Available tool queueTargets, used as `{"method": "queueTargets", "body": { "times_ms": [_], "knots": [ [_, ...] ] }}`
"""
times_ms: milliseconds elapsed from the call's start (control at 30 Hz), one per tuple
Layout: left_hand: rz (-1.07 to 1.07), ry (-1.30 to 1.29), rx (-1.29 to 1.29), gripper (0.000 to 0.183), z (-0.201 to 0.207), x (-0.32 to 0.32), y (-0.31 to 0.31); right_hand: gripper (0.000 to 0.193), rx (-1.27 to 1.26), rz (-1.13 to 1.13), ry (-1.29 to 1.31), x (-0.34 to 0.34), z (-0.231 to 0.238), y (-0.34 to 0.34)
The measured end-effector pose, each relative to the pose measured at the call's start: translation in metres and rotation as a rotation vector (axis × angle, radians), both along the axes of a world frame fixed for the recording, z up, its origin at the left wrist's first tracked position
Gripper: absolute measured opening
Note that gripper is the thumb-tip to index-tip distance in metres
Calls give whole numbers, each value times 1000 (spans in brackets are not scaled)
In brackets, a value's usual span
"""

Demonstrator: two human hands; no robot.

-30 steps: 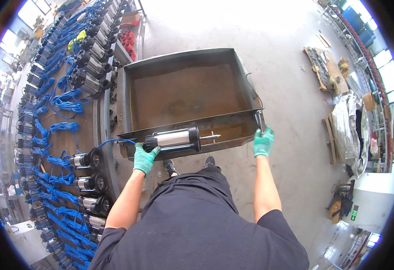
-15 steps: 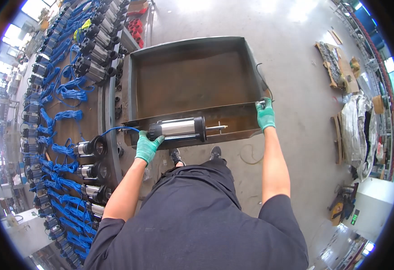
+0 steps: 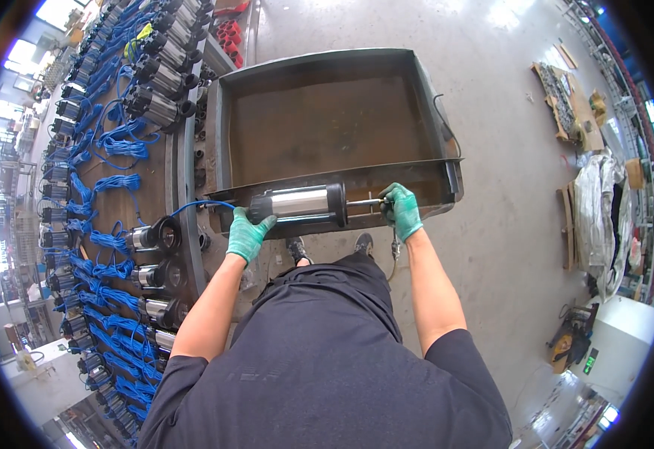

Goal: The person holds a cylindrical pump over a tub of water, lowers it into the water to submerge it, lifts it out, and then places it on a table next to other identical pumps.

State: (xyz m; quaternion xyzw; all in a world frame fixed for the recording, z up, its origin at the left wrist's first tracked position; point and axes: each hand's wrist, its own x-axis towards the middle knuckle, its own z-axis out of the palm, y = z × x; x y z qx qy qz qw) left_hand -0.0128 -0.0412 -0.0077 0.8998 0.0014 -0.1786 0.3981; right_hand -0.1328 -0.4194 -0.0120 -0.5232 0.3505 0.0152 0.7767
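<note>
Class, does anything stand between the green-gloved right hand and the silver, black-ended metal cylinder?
Only a thin silver metal rod with a crosspiece, reaching from the cylinder toward the right hand; nothing else visible intervenes.

Bright daylight is pouring through windows (image 3: pixel 24 56) beyond the table's (image 3: pixel 155 183) left edge, and their panes are burning out to white. Glare is spreading over the grey floor (image 3: pixel 499 247) past the tank's (image 3: pixel 334 123) far right corner, while the tank's brown inside is staying dimmer. The polished cylinder (image 3: pixel 301 200) is throwing back a hard highlight. The fisheye is bending outer lines, black is swallowing the corners, and the distant surroundings are looking soft.
</note>
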Motion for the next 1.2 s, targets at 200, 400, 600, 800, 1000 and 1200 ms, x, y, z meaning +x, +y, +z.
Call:
{"method": "queueTargets", "body": {
  "times_ms": [200, 400, 600, 800, 1000, 1200],
  "knots": [
    [-23, -15, 60, 80, 8, 0, -3, 21, 23, -5, 24, 4, 1, 1],
    [-7, 7, 126, 80, 22, 1, -9, 23, 42, -44, 29, 9, -8, 4],
    [-10, 3, 126, 79, 24, 0, -10, 25, 36, -83, 33, 10, -9, 6],
    [-25, -9, 55, 70, 32, -2, -15, 27, -6, -57, 47, 10, -3, 6],
    [15, -8, -47, 64, 20, -7, -13, 22, -709, 258, 23, -15, 3, -41],
    [22, -20, -43, 65, 23, -7, -14, 39, -1346, 397, 640, -23, 39, -138]
  ]
}}
